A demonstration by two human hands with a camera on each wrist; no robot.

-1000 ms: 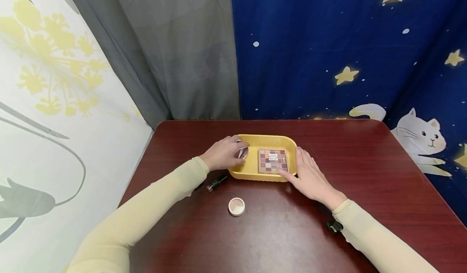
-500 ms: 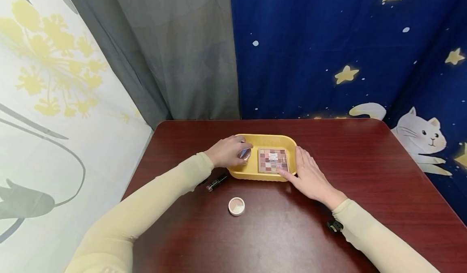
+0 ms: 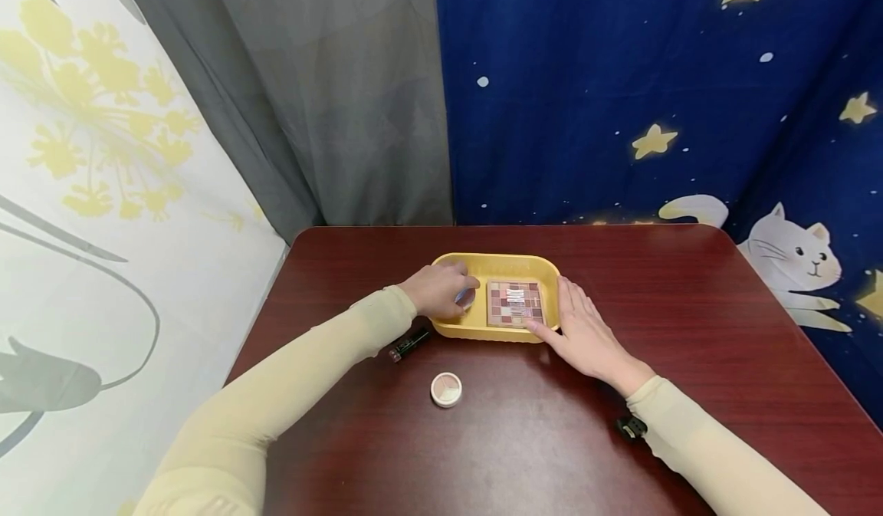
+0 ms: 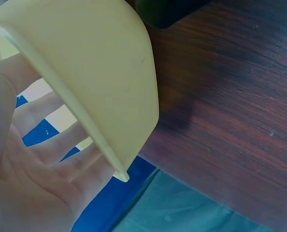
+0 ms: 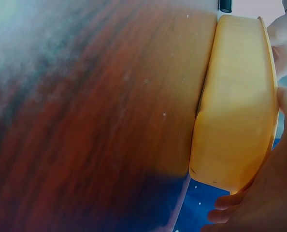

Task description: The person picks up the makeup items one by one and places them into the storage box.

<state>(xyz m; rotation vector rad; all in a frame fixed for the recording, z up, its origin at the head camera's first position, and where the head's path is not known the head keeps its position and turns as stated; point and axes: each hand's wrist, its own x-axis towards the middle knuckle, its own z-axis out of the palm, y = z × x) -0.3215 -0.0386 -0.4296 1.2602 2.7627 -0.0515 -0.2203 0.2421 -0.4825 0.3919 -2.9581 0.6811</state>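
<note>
My left hand reaches over the left end of a yellow tray. Its fingers and thumb pinch a small round shiny object, perhaps a compact, mostly covered by the hand. The left wrist view shows the fingers beyond the tray's wall, and the held object is hidden there. A square eyeshadow palette lies flat inside the tray, at its right side. My right hand rests against the tray's right end with fingers straight, its thumb over the front rim beside the palette.
On the dark red table, a black tube with a clear end, lipstick-like, lies just front-left of the tray. A round white-rimmed makeup pan with three sections sits nearer. Curtains hang behind the table's far edge.
The left hand has shifted slightly right and deeper into the tray with the round object, which now shows less. My right hand, the palette and the things on the table stay put.
</note>
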